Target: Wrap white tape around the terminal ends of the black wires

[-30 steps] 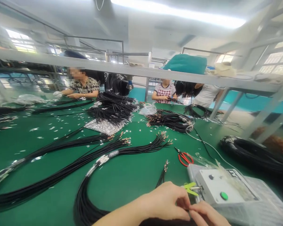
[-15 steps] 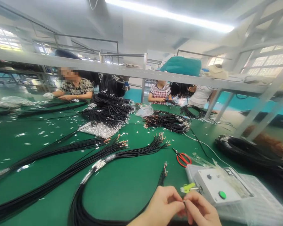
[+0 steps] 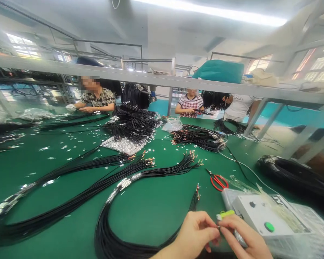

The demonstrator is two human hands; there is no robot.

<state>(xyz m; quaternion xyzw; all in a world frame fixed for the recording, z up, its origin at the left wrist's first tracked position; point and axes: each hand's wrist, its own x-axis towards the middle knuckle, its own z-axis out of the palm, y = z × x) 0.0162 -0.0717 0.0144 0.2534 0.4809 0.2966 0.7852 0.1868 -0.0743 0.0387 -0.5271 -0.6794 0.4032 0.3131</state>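
Head view | left hand [image 3: 197,230] and right hand [image 3: 244,234] pressed together, fingertips pinching thin wire end [image 3: 218,227] at bottom of frame | yellow-green clip [image 3: 225,214] at 12 o'clock from grip | white control box [image 3: 259,212], green button [image 3: 269,226] at 3 o'clock | red-handled scissors [image 3: 218,182] at 12 o'clock, farther | black wire bundles [image 3: 105,230] at 9 o'clock on green bench mat [image 3: 148,219]

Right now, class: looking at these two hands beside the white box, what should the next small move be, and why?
Probably ease the wire end, pinched between the left hand and right hand, into the yellow-green clip. The fingertips hold it just beside that clip, which sits at the edge of the white box.
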